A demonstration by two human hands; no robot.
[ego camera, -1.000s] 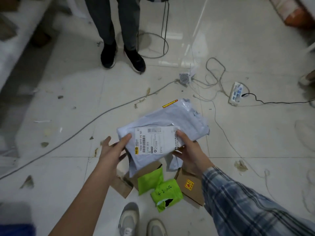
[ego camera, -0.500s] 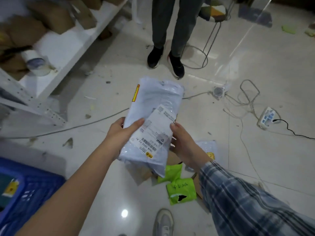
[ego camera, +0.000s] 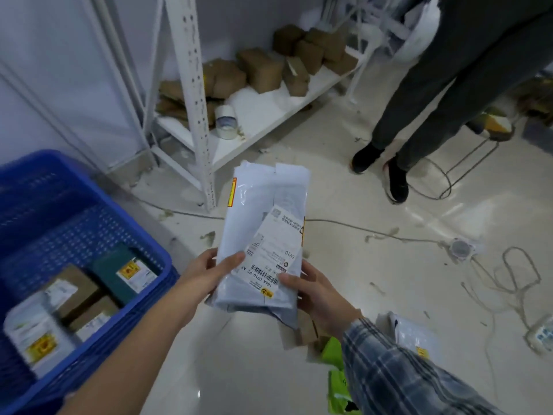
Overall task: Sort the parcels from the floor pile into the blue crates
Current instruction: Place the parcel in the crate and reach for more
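Where the pale tiled floor (ego camera: 344,280) meets a white shelf rack (ego camera: 269,112) of brown packets, a blue crate (ego camera: 98,205) sits left with boxes inside. Both hands — left hand (ego camera: 209,271), right hand (ego camera: 317,295) — grip the grey mailer parcel's (ego camera: 266,211) lower end, thumbs on top, above the floor beside the crate.

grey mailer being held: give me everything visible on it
The grey mailer is a pale grey-white plastic bag, glossy and creased, folded flaps at its top end. A yellow-and-red strip runs along its left edge. A white shipping label with barcodes lies slanted across its lower half. It is held lengthwise, pointing away, above the floor and right of the blue crate. The left hand grips its lower left edge, thumb on top; the right hand grips the lower right corner.
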